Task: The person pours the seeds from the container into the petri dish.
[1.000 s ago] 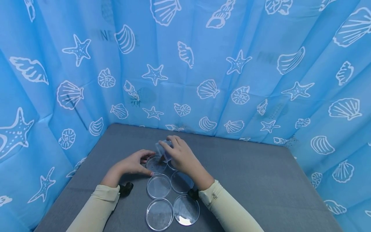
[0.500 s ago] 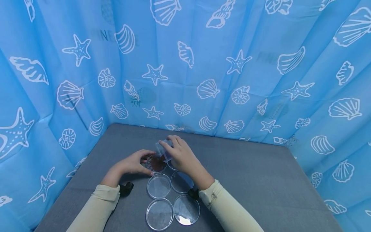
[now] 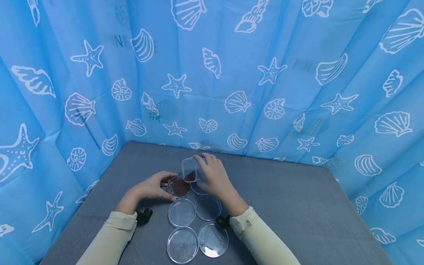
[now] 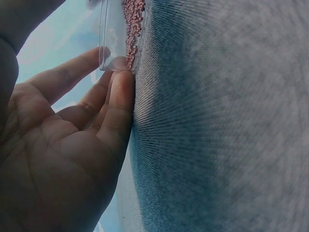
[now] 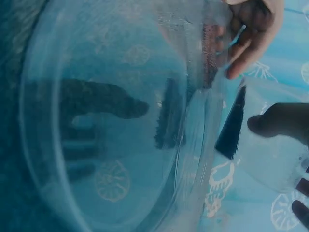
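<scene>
A clear petri dish (image 4: 113, 34) stands on the table at the far left of a group of dishes. Reddish-brown granules (image 3: 181, 188) cover much of its floor. My left hand (image 3: 153, 187) holds this dish by its side, thumb at the near edge and fingers at the far edge. Over the dish's right side, my right hand (image 3: 215, 176) grips a clear plastic container (image 3: 188, 164), tilted with its mouth toward the dish. A dark wedge of the same granules (image 5: 231, 125) lies along the container's lower side in the right wrist view.
Several other clear dishes stand close together: one dish (image 3: 198, 189) partly under the right hand, a middle pair (image 3: 181, 212), and a near pair (image 3: 182, 245). The grey-covered table (image 3: 281, 206) extends to the right. A blue shell-print curtain (image 3: 212, 81) hangs behind it.
The granules in the far-left dish have grown from a few to a broad patch. My right hand has shifted slightly right and turned the container less steeply. The left hand stays put.
</scene>
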A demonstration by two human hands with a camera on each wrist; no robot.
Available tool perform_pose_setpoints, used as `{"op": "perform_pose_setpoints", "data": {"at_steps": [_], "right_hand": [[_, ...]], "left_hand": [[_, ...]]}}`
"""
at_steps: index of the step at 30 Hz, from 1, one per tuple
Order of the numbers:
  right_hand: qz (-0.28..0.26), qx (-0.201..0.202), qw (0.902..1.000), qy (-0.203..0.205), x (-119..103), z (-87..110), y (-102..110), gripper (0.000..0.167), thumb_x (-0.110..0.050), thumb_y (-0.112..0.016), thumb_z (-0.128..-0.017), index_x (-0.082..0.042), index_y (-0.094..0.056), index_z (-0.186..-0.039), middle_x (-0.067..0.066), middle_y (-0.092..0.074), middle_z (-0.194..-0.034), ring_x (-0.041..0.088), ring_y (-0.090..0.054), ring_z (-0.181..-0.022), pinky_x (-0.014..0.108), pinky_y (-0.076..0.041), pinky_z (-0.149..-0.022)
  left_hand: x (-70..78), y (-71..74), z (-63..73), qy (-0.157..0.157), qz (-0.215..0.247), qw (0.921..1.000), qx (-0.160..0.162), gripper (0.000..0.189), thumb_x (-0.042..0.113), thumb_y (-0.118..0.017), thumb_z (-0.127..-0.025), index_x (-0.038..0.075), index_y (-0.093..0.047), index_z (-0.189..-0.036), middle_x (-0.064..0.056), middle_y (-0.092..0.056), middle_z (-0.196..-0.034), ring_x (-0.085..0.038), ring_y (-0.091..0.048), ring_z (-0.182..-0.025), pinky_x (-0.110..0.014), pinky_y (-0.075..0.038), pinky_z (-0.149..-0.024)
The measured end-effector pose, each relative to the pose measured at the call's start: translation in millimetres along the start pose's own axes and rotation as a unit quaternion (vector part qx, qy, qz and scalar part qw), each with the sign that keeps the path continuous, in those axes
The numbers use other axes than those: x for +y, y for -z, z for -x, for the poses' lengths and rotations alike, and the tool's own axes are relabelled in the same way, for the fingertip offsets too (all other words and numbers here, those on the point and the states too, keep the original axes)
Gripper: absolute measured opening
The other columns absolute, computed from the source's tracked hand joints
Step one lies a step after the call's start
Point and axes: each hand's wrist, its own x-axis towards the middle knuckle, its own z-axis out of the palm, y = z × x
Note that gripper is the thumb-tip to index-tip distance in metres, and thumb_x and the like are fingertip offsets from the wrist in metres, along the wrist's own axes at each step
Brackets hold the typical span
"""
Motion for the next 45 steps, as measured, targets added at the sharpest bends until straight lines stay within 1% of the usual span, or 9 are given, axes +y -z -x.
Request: {"op": "perform_pose_setpoints", "data": {"at_steps": [2, 4, 7, 10, 14, 21, 31, 35, 45], "right_hand": [[-0.053, 0.001, 0.9977, -0.041, 5.6, 2.9, 2.5, 0.092, -0.025, -0.096, -0.075, -0.012, -0.048, -0.153, 0.014, -0.057, -0.144, 0.036, -0.058, -0.132, 0.054, -0.055, -0.104], [-0.121, 0.003, 0.9886, -0.089, 12.2, 6.5, 4.7, 0.093, -0.025, -0.096, -0.076, -0.009, -0.047, -0.153, 0.015, -0.057, -0.144, 0.035, -0.057, -0.131, 0.054, -0.055, -0.105], [-0.234, 0.018, 0.9592, -0.158, 22.8, 13.9, 9.5, 0.092, -0.022, -0.096, -0.076, -0.004, -0.046, -0.151, 0.018, -0.058, -0.139, 0.037, -0.058, -0.128, 0.053, -0.057, -0.102], [-0.307, 0.025, 0.9284, -0.208, 35.1, 23.6, 13.3, 0.090, -0.020, -0.095, -0.078, -0.004, -0.044, -0.151, 0.021, -0.057, -0.137, 0.037, -0.058, -0.125, 0.055, -0.059, -0.098], [-0.339, 0.018, 0.9094, -0.241, 53.5, 40.0, 15.6, 0.095, -0.019, -0.092, -0.082, -0.007, -0.036, -0.158, 0.025, -0.053, -0.141, 0.040, -0.059, -0.123, 0.058, -0.059, -0.098], [-0.329, 0.011, 0.8998, -0.286, 87.9, 71.2, 20.4, 0.097, -0.019, -0.090, -0.084, -0.005, -0.032, -0.160, 0.027, -0.050, -0.149, 0.044, -0.060, -0.130, 0.055, -0.060, -0.099], [-0.316, -0.027, 0.8847, -0.342, 138.6, 108.3, 39.5, 0.097, -0.020, -0.086, -0.088, -0.001, -0.024, -0.161, 0.030, -0.043, -0.154, 0.050, -0.051, -0.140, 0.058, -0.052, -0.107], [-0.324, -0.037, 0.8764, -0.354, 150.6, 119.3, 48.3, 0.099, -0.018, -0.084, -0.089, 0.001, -0.020, -0.162, 0.033, -0.039, -0.158, 0.053, -0.048, -0.143, 0.059, -0.049, -0.110], [-0.321, -0.049, 0.8737, -0.362, 166.4, 136.4, 54.2, 0.100, -0.019, -0.083, -0.091, 0.003, -0.017, -0.163, 0.036, -0.036, -0.158, 0.056, -0.045, -0.145, 0.062, -0.045, -0.115]], "left_hand": [[-0.8, -0.1, -0.5, -0.001, -0.002, 1.0000, 0.001, 0.092, 0.027, -0.095, -0.079, 0.006, -0.049, -0.156, -0.023, -0.048, -0.156, -0.047, -0.053, -0.139, -0.059, -0.049, -0.114], [-1.9, -0.3, -1.2, -0.004, -0.004, 1.0000, 0.001, 0.093, 0.028, -0.095, -0.079, 0.005, -0.049, -0.156, -0.023, -0.049, -0.156, -0.046, -0.054, -0.138, -0.058, -0.050, -0.114], [-2.8, -0.3, -1.7, -0.005, -0.003, 1.0000, 0.001, 0.093, 0.028, -0.095, -0.079, 0.004, -0.049, -0.156, -0.023, -0.049, -0.156, -0.046, -0.054, -0.138, -0.058, -0.050, -0.114], [-2.3, 0.0, -1.4, -0.003, -0.003, 1.0000, 0.001, 0.093, 0.028, -0.096, -0.079, 0.004, -0.049, -0.156, -0.023, -0.049, -0.156, -0.047, -0.054, -0.138, -0.058, -0.050, -0.114], [0.2, 0.1, -0.2, 0.003, -0.006, 1.0000, 0.002, 0.093, 0.028, -0.096, -0.078, 0.005, -0.049, -0.156, -0.023, -0.049, -0.156, -0.046, -0.054, -0.138, -0.057, -0.051, -0.113], [4.0, -1.6, 0.4, -0.005, -0.011, 0.9999, -0.001, 0.093, 0.028, -0.095, -0.079, 0.002, -0.048, -0.155, -0.025, -0.049, -0.156, -0.048, -0.054, -0.138, -0.058, -0.050, -0.114], [0.8, -2.6, -1.0, 0.000, -0.012, 0.9999, 0.003, 0.092, 0.029, -0.095, -0.079, 0.004, -0.049, -0.156, -0.023, -0.050, -0.156, -0.046, -0.053, -0.139, -0.058, -0.050, -0.114], [0.6, -1.5, -0.8, -0.002, -0.013, 0.9999, 0.001, 0.092, 0.029, -0.095, -0.080, 0.004, -0.049, -0.156, -0.023, -0.050, -0.156, -0.046, -0.053, -0.139, -0.058, -0.049, -0.115], [1.7, -1.0, -0.7, -0.003, -0.015, 0.9999, 0.001, 0.092, 0.028, -0.095, -0.080, 0.004, -0.049, -0.156, -0.023, -0.049, -0.156, -0.046, -0.053, -0.139, -0.058, -0.049, -0.115]]}}
